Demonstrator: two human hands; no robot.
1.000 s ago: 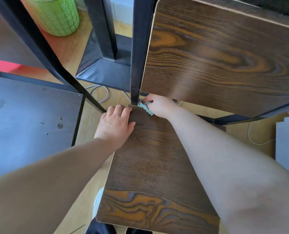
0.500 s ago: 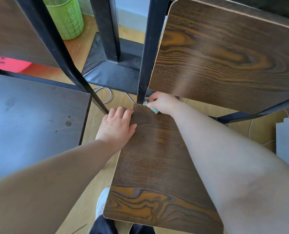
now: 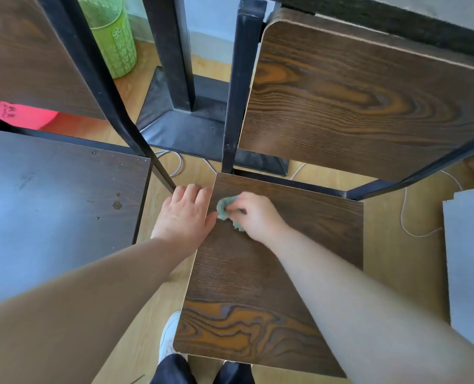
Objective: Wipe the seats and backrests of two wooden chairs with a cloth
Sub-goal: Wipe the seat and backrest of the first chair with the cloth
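A dark wood-grain chair seat [image 3: 258,286] lies below me, with its backrest [image 3: 363,98] standing behind on a black metal frame. My right hand [image 3: 255,217] presses a small crumpled green cloth [image 3: 224,209] onto the seat's far left part. My left hand [image 3: 186,214] lies flat on the seat's left edge, fingers together, touching the cloth's side. A second chair's seat [image 3: 55,206] and backrest [image 3: 22,51] fill the left of the view.
A black table post and base plate [image 3: 180,126] stand on the wooden floor behind the chairs. A green perforated bin [image 3: 114,40] is at the back, a pink object [image 3: 17,115] at far left. White cables [image 3: 413,234] trail on the floor; a grey panel [image 3: 471,259] lies right.
My right hand has drawn the cloth back from the seat's rear left corner toward me. The camera view has shifted, and my left hand stays on the seat's left edge.
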